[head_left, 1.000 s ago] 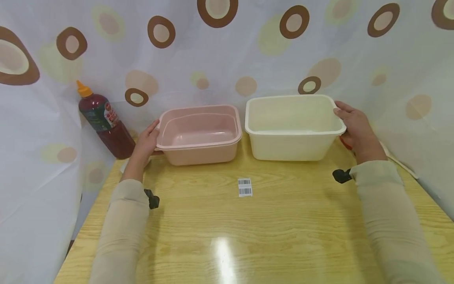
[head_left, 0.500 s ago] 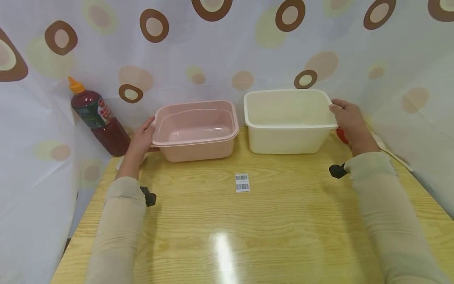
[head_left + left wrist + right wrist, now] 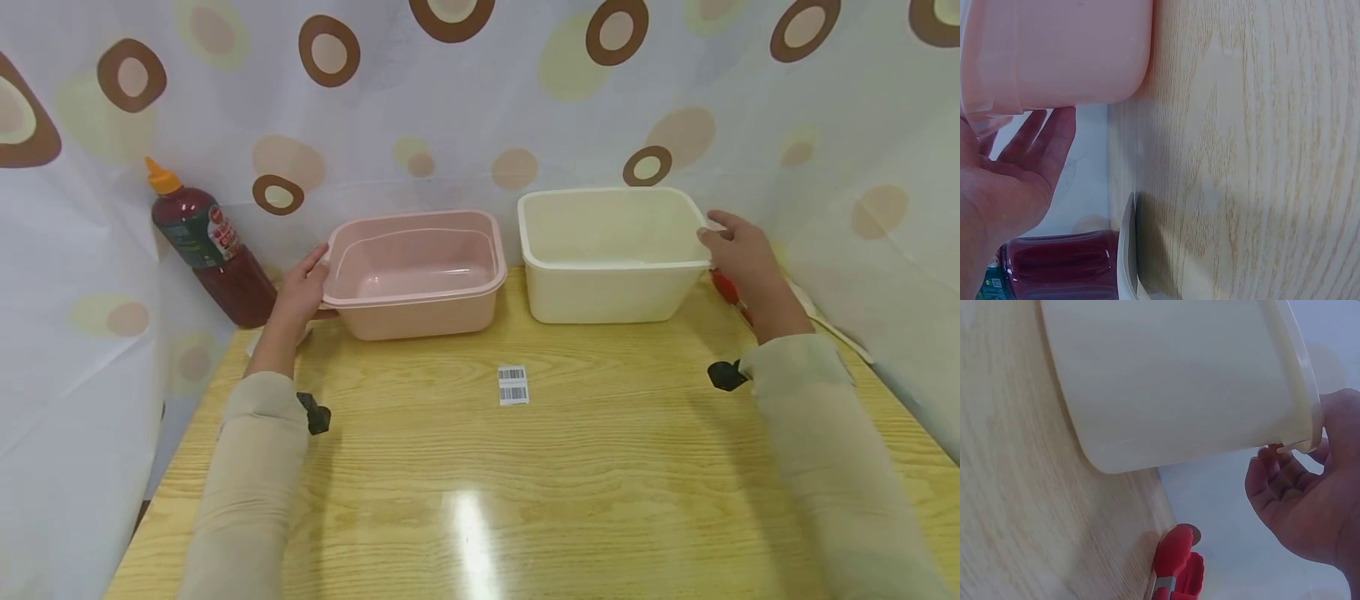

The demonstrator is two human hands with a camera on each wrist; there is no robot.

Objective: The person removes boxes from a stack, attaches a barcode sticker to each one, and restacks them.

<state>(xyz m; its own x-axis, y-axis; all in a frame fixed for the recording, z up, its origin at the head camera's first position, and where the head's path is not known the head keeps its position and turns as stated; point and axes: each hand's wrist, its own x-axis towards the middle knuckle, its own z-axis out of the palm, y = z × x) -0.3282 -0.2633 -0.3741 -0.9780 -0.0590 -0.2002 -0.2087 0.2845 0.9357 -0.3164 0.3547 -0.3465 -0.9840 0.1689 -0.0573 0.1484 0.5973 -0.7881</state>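
Observation:
Two rectangular plastic basins stand side by side at the back of the table. In the head view my left hand point(image 3: 300, 287) holds the left end of the pink basin point(image 3: 418, 319). Its fingers reach under the rim, as the left wrist view shows. At the right end of the cream basin point(image 3: 603, 296) is my right hand point(image 3: 742, 254), its thumb at the rim and its other fingers curled below the lip in the right wrist view. Both basins are upright on the table, and their visible insides hold nothing.
A red sauce bottle point(image 3: 217, 258) with an orange cap leans at the left, a whitish flat piece point(image 3: 1126, 250) by its base. Red-tipped tongs point(image 3: 1174, 553) and a pale long-handled utensil point(image 3: 832, 325) lie at the right. A barcode label point(image 3: 513, 385) is on the table point(image 3: 600, 483).
The cream basin's right end has shifted slightly back and left, and my right hand went with it. The pink basin and left hand stay in place; the head view moved a little.

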